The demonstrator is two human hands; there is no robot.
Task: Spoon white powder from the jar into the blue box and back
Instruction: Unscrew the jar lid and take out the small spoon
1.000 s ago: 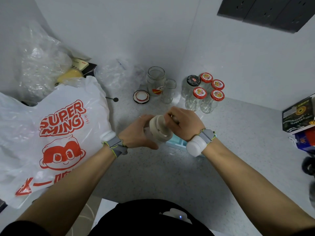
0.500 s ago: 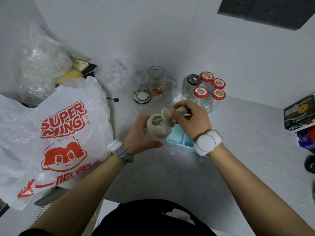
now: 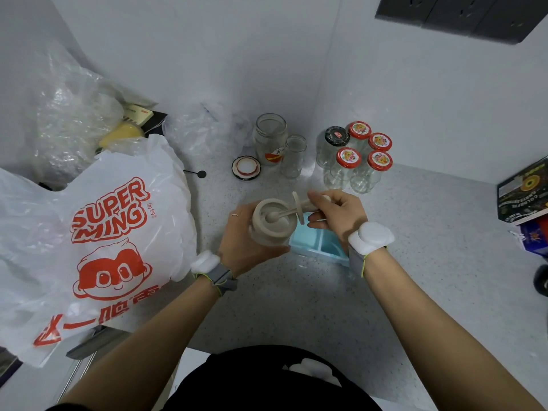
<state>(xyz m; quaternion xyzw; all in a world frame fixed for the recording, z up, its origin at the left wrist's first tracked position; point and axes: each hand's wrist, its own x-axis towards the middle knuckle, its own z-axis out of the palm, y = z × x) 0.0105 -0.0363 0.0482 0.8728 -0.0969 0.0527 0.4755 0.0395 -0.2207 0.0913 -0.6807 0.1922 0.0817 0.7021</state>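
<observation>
speckled grey counter [image 3: 296, 307], corner position. left hand [image 3: 246, 247] grasps the beige jar [image 3: 274, 222], raised and tilted, white powder inside. right hand [image 3: 335, 215] pinches the lid-mounted spoon [image 3: 284, 213], its bowl inside the jar mouth. blue box [image 3: 317, 243] sits on the counter just beneath both hands.

Beige jar [image 3: 274, 222] tilted above counter, lid-spoon [image 3: 284, 213] dipped inside, blue box [image 3: 318, 243] just beside, seemingly empty

My left hand [image 3: 241, 241] curls round the jar [image 3: 274, 222], held tilted above the desk. My right hand [image 3: 338, 216] pinches the lid-spoon's knob [image 3: 315, 201], fingers bent. Both forearms reach forward, wrists banded.
</observation>
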